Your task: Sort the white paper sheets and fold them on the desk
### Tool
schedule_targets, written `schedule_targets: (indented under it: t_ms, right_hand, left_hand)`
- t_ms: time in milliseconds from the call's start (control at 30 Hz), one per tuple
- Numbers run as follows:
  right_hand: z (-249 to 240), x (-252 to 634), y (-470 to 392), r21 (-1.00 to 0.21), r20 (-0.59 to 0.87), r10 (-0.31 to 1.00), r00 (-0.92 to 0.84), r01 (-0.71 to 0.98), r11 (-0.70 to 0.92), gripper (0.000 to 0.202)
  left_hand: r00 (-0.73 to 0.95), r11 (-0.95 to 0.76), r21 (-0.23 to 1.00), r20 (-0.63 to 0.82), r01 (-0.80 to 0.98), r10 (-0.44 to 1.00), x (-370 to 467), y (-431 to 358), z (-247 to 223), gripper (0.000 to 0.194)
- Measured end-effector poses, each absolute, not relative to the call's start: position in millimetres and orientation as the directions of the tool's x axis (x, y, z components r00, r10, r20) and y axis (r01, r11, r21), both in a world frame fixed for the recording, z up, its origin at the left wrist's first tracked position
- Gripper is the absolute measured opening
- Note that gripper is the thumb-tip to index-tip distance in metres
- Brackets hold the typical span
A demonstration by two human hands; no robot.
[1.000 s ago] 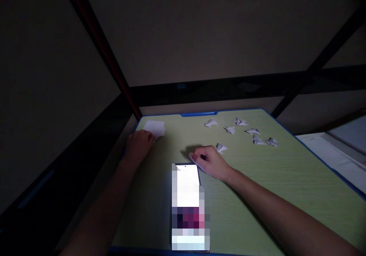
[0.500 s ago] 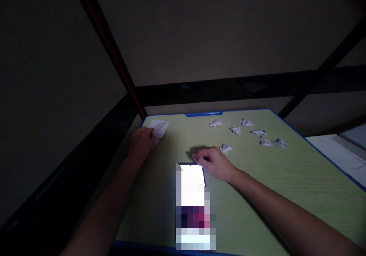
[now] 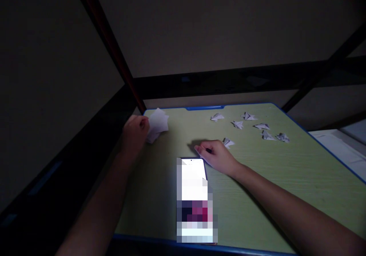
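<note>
White paper sheets (image 3: 159,122) lie overlapping at odd angles near the far left corner of the table. At their left edge is my left hand (image 3: 135,130), thumb and fingers pinched together against the paper; the fingertips are partly hidden. My right hand (image 3: 217,156) rests curled in a loose fist just above the top right corner of a lit phone (image 3: 194,176). A small dark patch shows within that fist, and I cannot make out whether it is an object or shadow. Right behind it lies a small folded paper piece (image 3: 228,142).
Several more folded paper figures (image 3: 248,116) are scattered over the far right of the pale green table (image 3: 257,180), which has a blue rim. Dark rails and a wall (image 3: 214,31) stand behind it. White material (image 3: 337,149) lies beyond the right edge.
My left hand has shifted slightly left and away from me, and the sheets beside it now lie spread in a different outline. My right hand has stayed by the phone. The view has tilted slightly.
</note>
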State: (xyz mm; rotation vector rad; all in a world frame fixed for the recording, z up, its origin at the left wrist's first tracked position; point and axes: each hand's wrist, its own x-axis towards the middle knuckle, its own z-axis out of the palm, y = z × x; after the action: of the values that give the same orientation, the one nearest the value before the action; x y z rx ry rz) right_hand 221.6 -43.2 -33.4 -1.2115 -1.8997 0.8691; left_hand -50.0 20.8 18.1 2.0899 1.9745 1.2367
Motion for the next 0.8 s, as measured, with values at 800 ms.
schedule_targets:
  t_ms: [800]
  right_hand:
    - [-18.6,222.5,-39.3,-0.994,0.086,0.996,0.016,0.066,0.085,0.031]
  left_hand:
    - [0.236,-0.136,0.957,0.075,0.256,0.969,43.1,-22.4,-10.1,0.023]
